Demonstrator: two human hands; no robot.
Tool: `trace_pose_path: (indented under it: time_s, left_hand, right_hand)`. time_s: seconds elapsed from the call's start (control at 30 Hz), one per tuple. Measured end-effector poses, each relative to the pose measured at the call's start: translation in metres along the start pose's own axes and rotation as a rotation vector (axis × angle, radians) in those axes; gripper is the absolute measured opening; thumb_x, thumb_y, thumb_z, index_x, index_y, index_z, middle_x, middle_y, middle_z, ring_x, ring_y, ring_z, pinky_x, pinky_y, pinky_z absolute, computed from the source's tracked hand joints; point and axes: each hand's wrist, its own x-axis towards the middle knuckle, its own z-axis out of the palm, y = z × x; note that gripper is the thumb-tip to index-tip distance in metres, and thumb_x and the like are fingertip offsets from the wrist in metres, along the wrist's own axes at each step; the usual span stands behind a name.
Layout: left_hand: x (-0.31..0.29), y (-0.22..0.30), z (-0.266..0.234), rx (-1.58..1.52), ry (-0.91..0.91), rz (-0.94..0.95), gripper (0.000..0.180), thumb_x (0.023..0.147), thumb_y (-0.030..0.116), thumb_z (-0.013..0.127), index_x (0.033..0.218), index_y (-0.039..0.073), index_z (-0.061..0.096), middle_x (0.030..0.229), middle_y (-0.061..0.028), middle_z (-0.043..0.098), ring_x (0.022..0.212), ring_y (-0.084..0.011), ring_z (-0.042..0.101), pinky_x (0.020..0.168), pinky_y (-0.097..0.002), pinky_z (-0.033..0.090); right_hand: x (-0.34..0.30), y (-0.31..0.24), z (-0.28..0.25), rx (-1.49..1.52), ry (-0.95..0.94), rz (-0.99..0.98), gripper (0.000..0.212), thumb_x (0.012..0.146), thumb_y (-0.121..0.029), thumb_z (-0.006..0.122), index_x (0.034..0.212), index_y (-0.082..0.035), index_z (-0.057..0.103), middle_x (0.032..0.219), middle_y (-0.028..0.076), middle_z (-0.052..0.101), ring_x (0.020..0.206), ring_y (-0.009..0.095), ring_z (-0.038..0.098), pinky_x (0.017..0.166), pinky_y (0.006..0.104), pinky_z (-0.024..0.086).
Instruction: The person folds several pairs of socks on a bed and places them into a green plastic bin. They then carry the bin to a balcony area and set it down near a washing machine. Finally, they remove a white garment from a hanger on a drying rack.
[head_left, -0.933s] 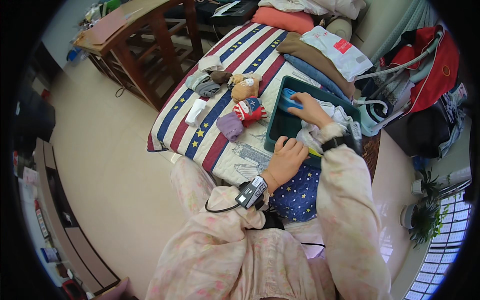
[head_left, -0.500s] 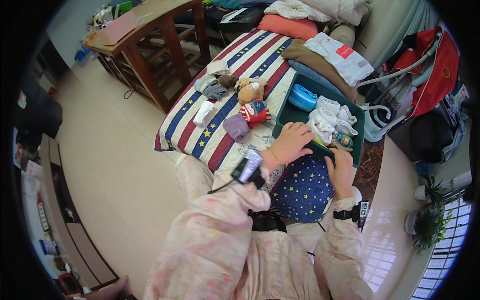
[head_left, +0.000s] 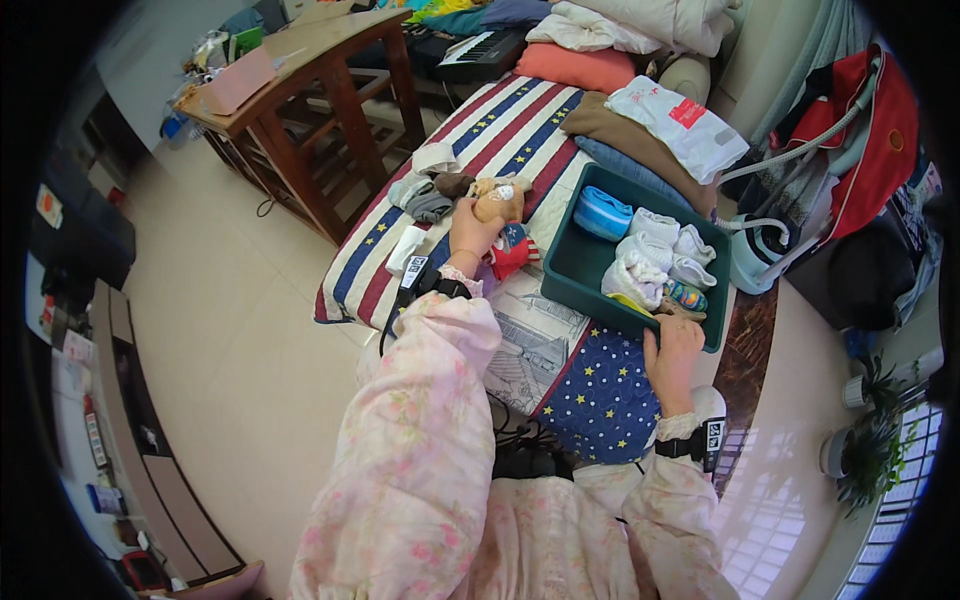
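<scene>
My left hand [head_left: 473,236] reaches over the small pile on the striped cover. Its fingers are apart at the near side of a tan rolled sock bundle [head_left: 500,204] and seem to touch it. A red and blue patterned sock bundle [head_left: 514,250] lies beside the hand; the purple bundle is mostly hidden under the hand and sleeve. My right hand [head_left: 676,350] grips the near rim of a dark green bin [head_left: 572,292]. Inside the bin are a blue striped roll [head_left: 603,213], several white sock rolls [head_left: 652,228] and a colourful patterned roll [head_left: 686,294].
Grey socks [head_left: 428,205], a dark brown roll [head_left: 454,186] and a white roll [head_left: 405,250] lie left of my left hand. Folded trousers [head_left: 640,140] and a white plastic bag [head_left: 680,120] lie behind the bin. A wooden table [head_left: 300,65] stands far left, a garment steamer [head_left: 752,260] to the right.
My left hand has left the bin's near edge and moved left and away to the sock pile. My right hand stays at the bin's rim. The view has shifted slightly.
</scene>
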Motion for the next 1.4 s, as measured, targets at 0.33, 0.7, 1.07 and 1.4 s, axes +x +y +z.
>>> trace_pose_path:
  time_s: [0.33, 0.7, 1.07, 1.4]
  left_hand:
    - [-0.124, 0.067, -0.055, -1.415, -0.585, -0.05, 0.039, 0.097, 0.027, 0.045, 0.127, 0.003, 0.04, 0.121, -0.0109, 0.054, 0.103, -0.0204, 0.059, 0.08, -0.0344, 0.052]
    - [-0.232, 0.074, -0.045, -0.873, -0.672, 0.187, 0.055, 0.095, 0.035, 0.052, 0.136, 0.001, 0.039, 0.126, -0.0093, 0.052, 0.114, -0.0153, 0.052, 0.097, -0.0312, 0.042]
    - [-0.242, 0.08, -0.03, -0.855, -0.437, -0.258, 0.034, 0.094, 0.025, 0.058, 0.116, -0.001, 0.057, 0.106, -0.0061, 0.063, 0.094, -0.01, 0.059, 0.079, -0.025, 0.05]
    - [-0.241, 0.066, -0.037, -0.697, -0.478, 0.229, 0.061, 0.099, 0.052, 0.032, 0.112, -0.003, 0.055, 0.103, -0.0073, 0.061, 0.093, -0.0127, 0.057, 0.082, -0.0269, 0.046]
  right_hand:
    - [0.008, -0.034, -0.017, 0.25, 0.168, -0.016, 0.041, 0.075, -0.013, 0.071, 0.112, -0.005, 0.057, 0.107, 0.013, 0.057, 0.106, 0.032, 0.051, 0.097, 0.0417, 0.033]
    - [-0.027, -0.085, -0.009, 1.342, -0.313, 0.431, 0.056, 0.078, -0.011, 0.074, 0.125, -0.002, 0.045, 0.108, 0.005, 0.059, 0.095, 0.012, 0.059, 0.082, 0.0276, 0.048]
    - [-0.039, -0.098, 0.002, 1.363, -0.187, 0.555, 0.038, 0.081, -0.014, 0.073, 0.114, -0.001, 0.057, 0.104, 0.005, 0.056, 0.09, 0.011, 0.056, 0.073, 0.0248, 0.05]
    - [-0.023, -0.075, -0.034, 1.035, -0.45, 0.12, 0.035, 0.069, -0.014, 0.081, 0.091, -0.003, 0.057, 0.106, 0.011, 0.055, 0.098, 0.02, 0.053, 0.086, 0.0288, 0.041]
